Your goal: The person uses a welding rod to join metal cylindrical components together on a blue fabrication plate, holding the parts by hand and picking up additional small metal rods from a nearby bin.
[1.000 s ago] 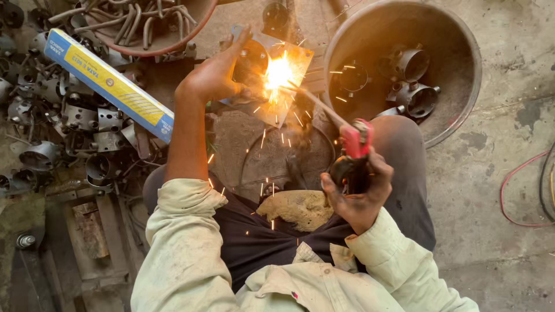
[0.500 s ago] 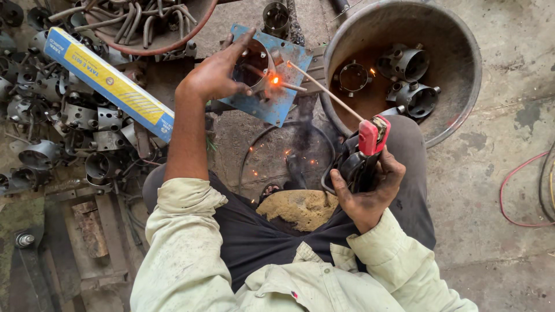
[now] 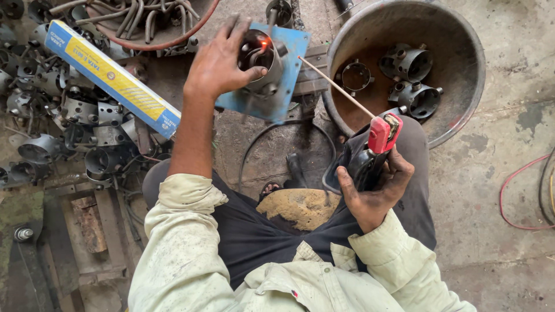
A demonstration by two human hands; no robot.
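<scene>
the right hand [image 3: 376,193] was closed around a black holder [image 3: 361,167] with a red clamp [image 3: 383,133], near the knee, so the thin rod [image 3: 335,86] pointed away toward the work, its tip a little short of it. the left hand [image 3: 219,63] was stretched forward, its fingers bent over a grey metal ring [image 3: 260,55] to keep it steady on a flat blue plate [image 3: 277,95]; a small orange spot glowed on the ring. beside it lay a long yellow and blue box [image 3: 110,75]. farther right, a round rusty basin [image 3: 462,86] held similar ring parts [image 3: 413,63].
</scene>
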